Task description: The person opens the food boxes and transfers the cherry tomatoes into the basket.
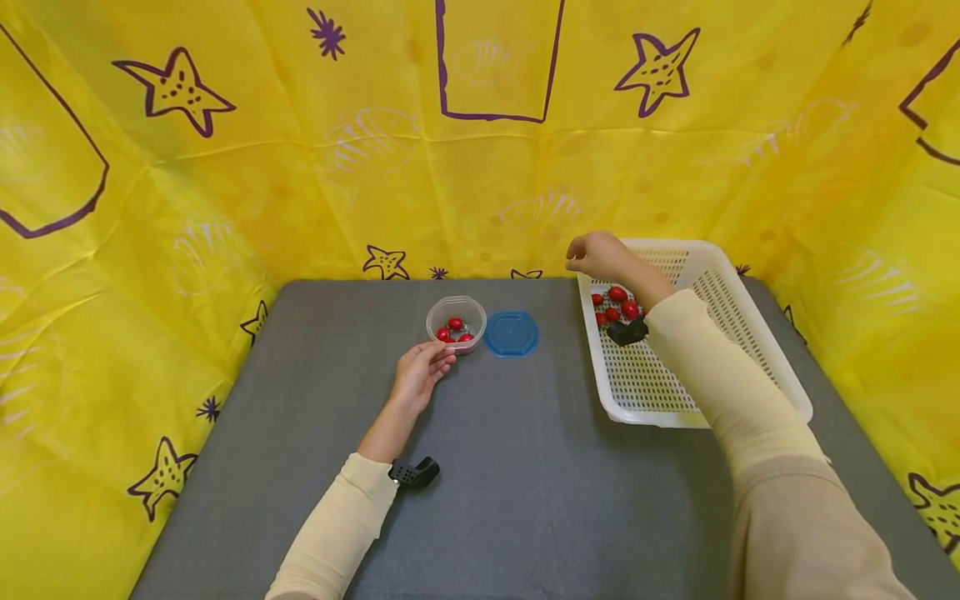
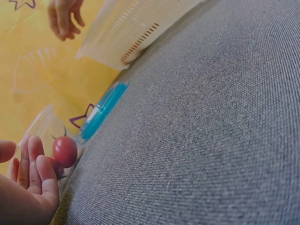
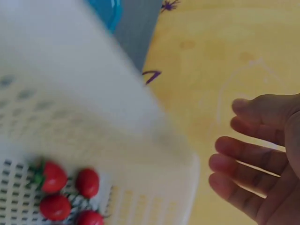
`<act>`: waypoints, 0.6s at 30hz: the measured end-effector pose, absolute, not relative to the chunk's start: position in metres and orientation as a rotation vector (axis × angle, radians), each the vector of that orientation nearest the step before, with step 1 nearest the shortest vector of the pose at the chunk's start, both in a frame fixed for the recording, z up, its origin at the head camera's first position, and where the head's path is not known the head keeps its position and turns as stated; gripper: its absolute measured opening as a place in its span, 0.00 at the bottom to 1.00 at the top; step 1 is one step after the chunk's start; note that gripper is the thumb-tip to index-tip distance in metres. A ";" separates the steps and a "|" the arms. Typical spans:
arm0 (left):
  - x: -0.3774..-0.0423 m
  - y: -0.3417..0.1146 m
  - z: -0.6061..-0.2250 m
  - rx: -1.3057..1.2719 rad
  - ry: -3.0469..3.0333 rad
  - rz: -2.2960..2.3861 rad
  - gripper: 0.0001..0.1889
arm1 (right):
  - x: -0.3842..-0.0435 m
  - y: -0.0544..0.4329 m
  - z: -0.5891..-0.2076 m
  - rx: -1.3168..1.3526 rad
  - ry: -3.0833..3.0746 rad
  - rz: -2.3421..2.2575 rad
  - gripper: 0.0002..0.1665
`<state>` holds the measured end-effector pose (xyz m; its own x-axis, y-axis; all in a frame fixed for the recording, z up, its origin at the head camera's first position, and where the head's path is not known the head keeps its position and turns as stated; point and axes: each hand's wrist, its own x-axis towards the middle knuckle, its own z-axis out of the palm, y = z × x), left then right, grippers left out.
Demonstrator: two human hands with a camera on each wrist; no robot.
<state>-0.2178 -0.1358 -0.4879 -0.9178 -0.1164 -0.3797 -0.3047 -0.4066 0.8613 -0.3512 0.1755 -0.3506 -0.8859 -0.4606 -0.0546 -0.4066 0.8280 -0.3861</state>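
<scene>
My left hand (image 1: 423,375) is at the near-left side of a small clear plastic container (image 1: 431,319), its thumb and fingers holding the rim. Several red cherry tomatoes (image 1: 455,323) lie inside that container; one tomato (image 2: 64,151) shows clearly beyond the fingers in the left wrist view. Over the back-left corner of a white plastic basket (image 1: 600,392) hovers my right hand (image 1: 600,254), fingers loosely bent. Nothing shows between those fingers in the right wrist view. More cherry tomatoes (image 3: 55,207) lie in the basket, partly hidden by the right forearm in the head view.
A blue lid (image 1: 512,334) lies flat on the grey table (image 1: 495,467), just right of the container. Yellow patterned cloth (image 1: 480,192) hangs behind and at both sides. Each wrist wears a black strap (image 1: 415,473).
</scene>
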 end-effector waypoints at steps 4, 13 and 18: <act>-0.217 -0.136 -0.487 -0.588 1.641 2.478 0.03 | -0.351 0.158 -0.344 -0.700 2.827 -0.533 0.18; -0.216 -0.135 -0.488 -0.592 1.655 2.476 0.03 | -0.352 0.123 -0.349 -0.890 2.779 -0.476 0.16; -0.216 -0.135 -0.487 -0.574 1.660 2.486 0.02 | -0.348 0.104 -0.353 -0.979 2.763 -0.463 0.14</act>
<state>-0.2163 -0.1352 -0.4869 -0.9242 -0.1253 -0.3607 -0.2852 -0.4017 0.8702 -0.3479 0.1038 -0.3525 -0.7692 -0.6363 -0.0586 -0.5824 0.7358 -0.3455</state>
